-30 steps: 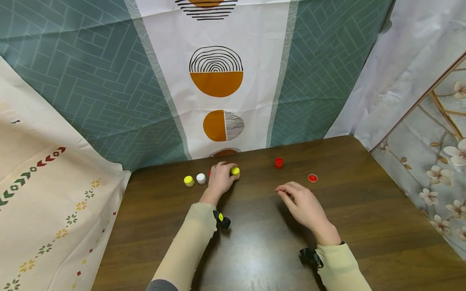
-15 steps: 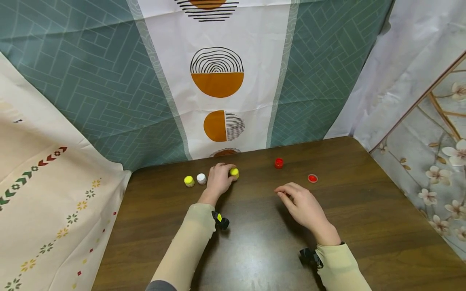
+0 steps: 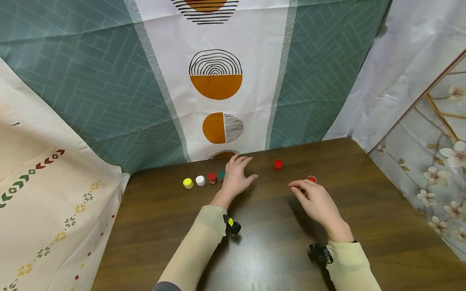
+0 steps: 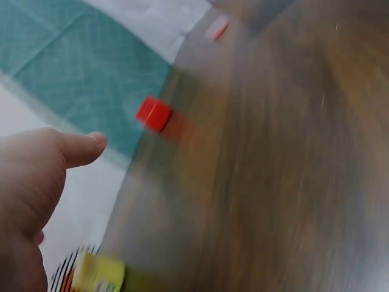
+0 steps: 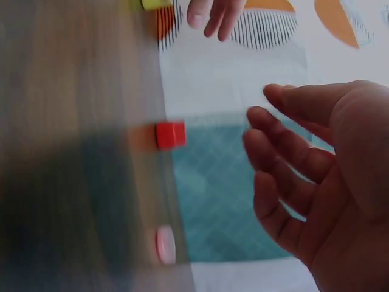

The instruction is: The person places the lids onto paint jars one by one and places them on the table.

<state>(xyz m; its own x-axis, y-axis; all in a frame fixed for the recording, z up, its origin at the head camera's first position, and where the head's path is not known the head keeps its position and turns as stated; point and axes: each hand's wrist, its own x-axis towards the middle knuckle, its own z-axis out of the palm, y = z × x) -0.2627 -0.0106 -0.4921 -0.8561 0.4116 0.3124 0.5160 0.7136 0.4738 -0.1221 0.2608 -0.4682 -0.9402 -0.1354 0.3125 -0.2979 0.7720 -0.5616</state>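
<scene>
Left hand: the left hand (image 3: 237, 178) is hovering flat over the back of the brown surface (image 3: 262, 250) with its fingers spread and relaxed, gripping nothing; its fingertips are pointing away from the person toward the hanging cloth (image 3: 218, 81).
Row of pots: four small pots are standing upright in a line running left to right along the back edge, each with its cap facing up: a yellow pot (image 3: 187, 183), a white pot (image 3: 200, 180), a red-capped pot (image 3: 212, 178) and a teal pot (image 3: 221, 176).
Nearest to left hand: the teal pot is sitting just beside the left hand's outer edge; whether they are touching cannot be told.
Yellow pot under the palm: the left wrist view, though blurred, is showing another yellow pot (image 4: 97, 274) low beside the left hand (image 4: 30, 194).
Right hand: the right hand (image 3: 316, 200) is hanging loosely open, fingers gently bent and holding nothing, fingertips aiming toward the back left.
Red lid: a flat red lid (image 3: 311, 178) is lying on the surface just beyond the right hand's knuckles, partly hidden by them; it is appearing pale and blurred in the right wrist view (image 5: 165, 244).
Red pot: a red pot (image 3: 278, 165) is standing upright, well apart from the row, between the two hands and farther back.
</scene>
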